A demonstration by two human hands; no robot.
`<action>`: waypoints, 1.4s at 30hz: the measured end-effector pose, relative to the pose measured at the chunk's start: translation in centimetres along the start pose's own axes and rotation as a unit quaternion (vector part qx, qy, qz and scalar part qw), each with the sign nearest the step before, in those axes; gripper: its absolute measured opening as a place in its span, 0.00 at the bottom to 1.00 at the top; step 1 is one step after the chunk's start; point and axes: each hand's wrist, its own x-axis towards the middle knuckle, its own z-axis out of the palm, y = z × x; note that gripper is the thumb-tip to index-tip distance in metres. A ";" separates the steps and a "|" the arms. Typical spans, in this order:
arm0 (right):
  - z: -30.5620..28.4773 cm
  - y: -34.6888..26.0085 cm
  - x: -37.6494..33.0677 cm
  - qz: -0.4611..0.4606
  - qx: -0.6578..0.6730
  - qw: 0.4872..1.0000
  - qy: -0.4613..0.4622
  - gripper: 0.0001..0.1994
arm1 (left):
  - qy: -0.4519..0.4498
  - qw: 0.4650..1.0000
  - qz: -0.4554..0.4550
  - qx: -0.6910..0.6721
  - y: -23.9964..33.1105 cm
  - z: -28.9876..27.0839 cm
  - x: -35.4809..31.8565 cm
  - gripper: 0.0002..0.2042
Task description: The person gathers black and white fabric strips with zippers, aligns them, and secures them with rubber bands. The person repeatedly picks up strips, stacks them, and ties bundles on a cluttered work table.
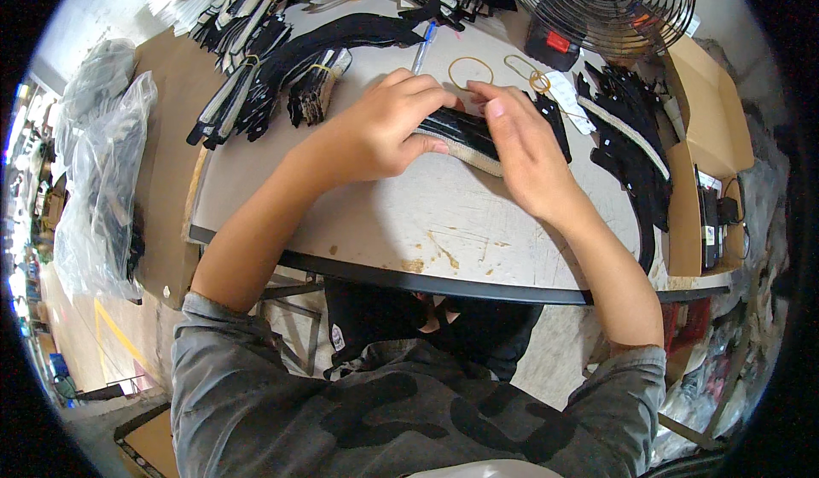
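A stack of black fabric strips with a beige, layered edge (469, 155) lies above the table between my hands. My left hand (394, 125) pinches its left end, thumb along the near side and fingers over the top. My right hand (531, 152) grips the right end, its fingers bent over the black upper face. The undersides and some fingertips are hidden. Just beyond lies a loose rubber band (471, 73), with more rubber bands (537, 78) to its right. A blue-capped pen (422, 49) rests behind my left hand.
Banded bundles of black and white strips (256, 30) pile up at the far left. Loose black strips (627, 136) spread along the right, by an open cardboard box (695, 213). A wire-caged fan (610, 4) stands at the back right. Clear plastic bags (98, 179) hang left.
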 end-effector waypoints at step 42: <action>-1.0 -1.1 1.1 0.196 0.247 0.948 -0.039 0.06 | -0.032 0.797 -0.204 -0.568 2.6 -1.2 0.1 0.26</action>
